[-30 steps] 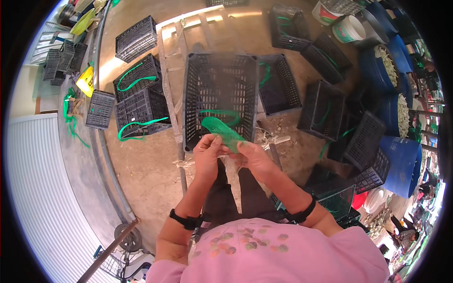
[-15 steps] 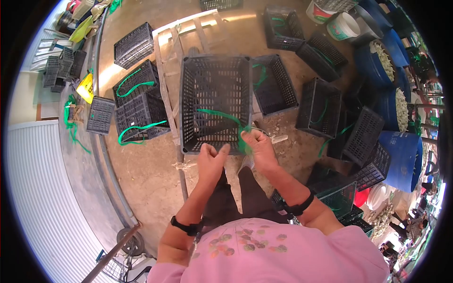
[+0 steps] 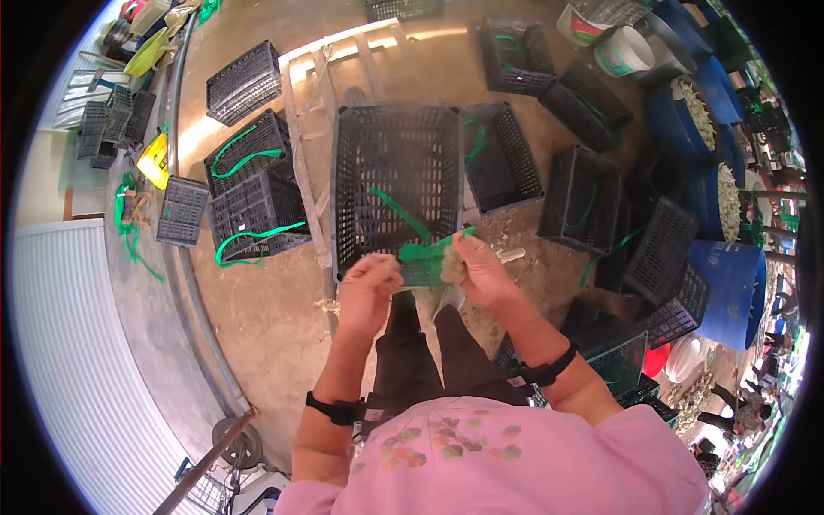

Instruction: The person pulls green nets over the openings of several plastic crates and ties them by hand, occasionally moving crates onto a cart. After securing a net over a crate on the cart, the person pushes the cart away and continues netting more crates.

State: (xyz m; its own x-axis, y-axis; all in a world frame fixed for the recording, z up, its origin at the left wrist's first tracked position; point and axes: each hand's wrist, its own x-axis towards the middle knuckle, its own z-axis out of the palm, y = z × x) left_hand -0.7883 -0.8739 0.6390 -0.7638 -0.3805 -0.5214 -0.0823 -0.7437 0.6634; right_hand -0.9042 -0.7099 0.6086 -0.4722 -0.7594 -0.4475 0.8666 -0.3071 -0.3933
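Note:
A large black plastic crate stands in front of me, its near rim close to my hands. My right hand pinches a green strap at the crate's near right corner. The strap is bunched and blurred between my hands, and one tail lies over the crate. My left hand is at the near rim, fingers curled and slightly smeared. Its fingertips come close to the strap; whether they grip it is hidden.
More black crates with green straps, such as the pair at left and one at right, stand on the floor. A wooden frame lies beside the large crate. Blue barrels and a white bucket line the right side.
The strap has been drawn leftward between my hands, and its tail over the crate has shifted. My left hand has moved slightly left and its fingers have changed position. The crate has shifted slightly right.

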